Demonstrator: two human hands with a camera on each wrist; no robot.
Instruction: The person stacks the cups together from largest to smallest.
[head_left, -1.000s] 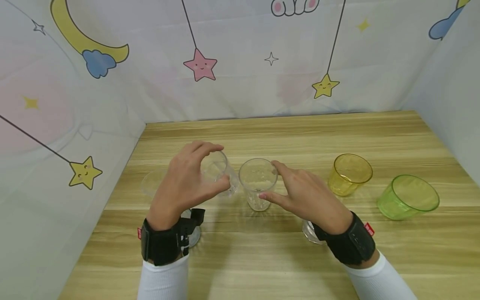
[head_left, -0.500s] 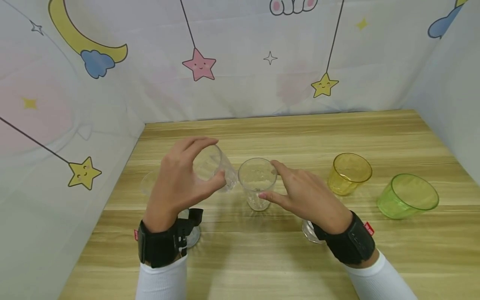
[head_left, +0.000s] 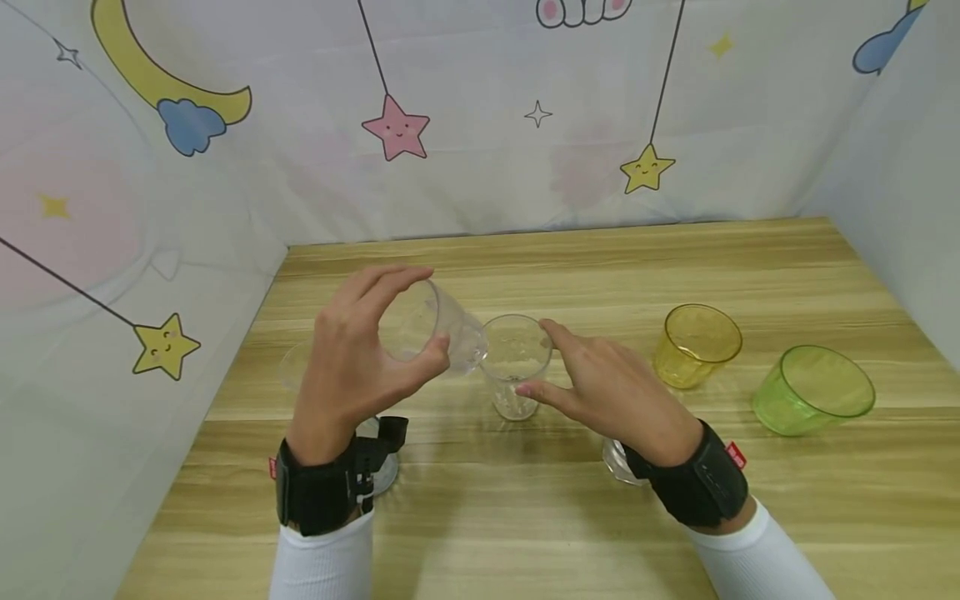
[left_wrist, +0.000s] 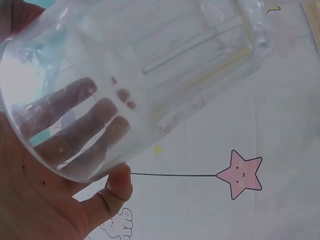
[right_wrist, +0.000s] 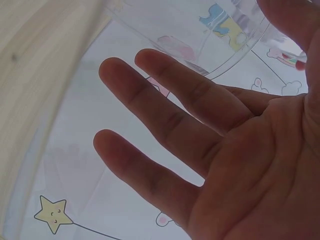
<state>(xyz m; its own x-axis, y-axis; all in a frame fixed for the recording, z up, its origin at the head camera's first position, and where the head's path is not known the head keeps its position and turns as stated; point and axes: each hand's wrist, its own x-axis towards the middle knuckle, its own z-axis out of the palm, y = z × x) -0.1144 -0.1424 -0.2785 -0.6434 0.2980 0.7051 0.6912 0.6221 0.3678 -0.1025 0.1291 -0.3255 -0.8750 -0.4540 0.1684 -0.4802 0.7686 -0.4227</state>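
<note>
My left hand [head_left: 348,358] grips a clear cup [head_left: 457,333] by its rim end, thumb and fingers curved round it. This cup is lifted and tilted, its mouth toward my palm and its base pointing right and down. In the left wrist view, several fingers show through the clear wall. The base appears right at the left rim of a second clear cup [head_left: 514,342], which stands upright; whether they touch I cannot tell. My right hand [head_left: 611,379] holds that standing cup's rim between thumb and index finger. Its other fingers stay extended in the right wrist view.
A yellow cup [head_left: 697,350] and a green cup [head_left: 813,392] stand to the right. Partly hidden by my wrists are a clear glass item [head_left: 386,475] on the left and a clear faceted one [head_left: 621,462] on the right. Another clear round rim [head_left: 294,365] shows behind my left hand.
My left hand has moved slightly left and up, tilting its clear cup so the base swings toward the standing cup's rim. The right hand keeps its hold in place.
</note>
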